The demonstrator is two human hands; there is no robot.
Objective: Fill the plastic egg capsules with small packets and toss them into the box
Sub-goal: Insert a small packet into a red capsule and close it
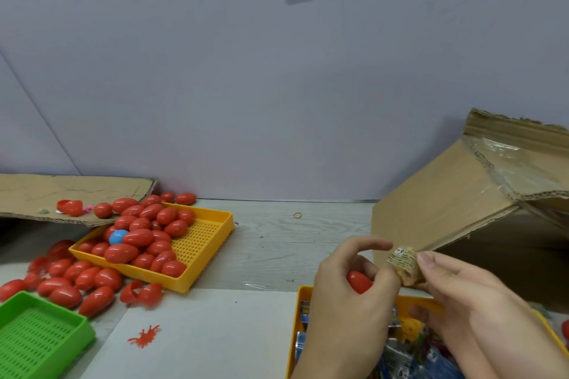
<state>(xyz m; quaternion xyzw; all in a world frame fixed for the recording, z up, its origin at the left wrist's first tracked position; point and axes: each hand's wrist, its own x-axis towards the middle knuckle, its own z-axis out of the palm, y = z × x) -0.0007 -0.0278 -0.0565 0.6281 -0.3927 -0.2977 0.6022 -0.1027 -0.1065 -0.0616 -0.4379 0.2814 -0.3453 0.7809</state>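
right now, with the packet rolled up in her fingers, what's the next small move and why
Probably push the packet into the red egg. The right hand pinches the rolled packet beside the left hand, which grips the egg in its palm. The packet is not yet inside, so the egg is not ready to toss into the box.

The rolled packet (405,266) carries a small white label reading "6+", and a packet in the tray (403,372) shows a similar mark; other print is unreadable.
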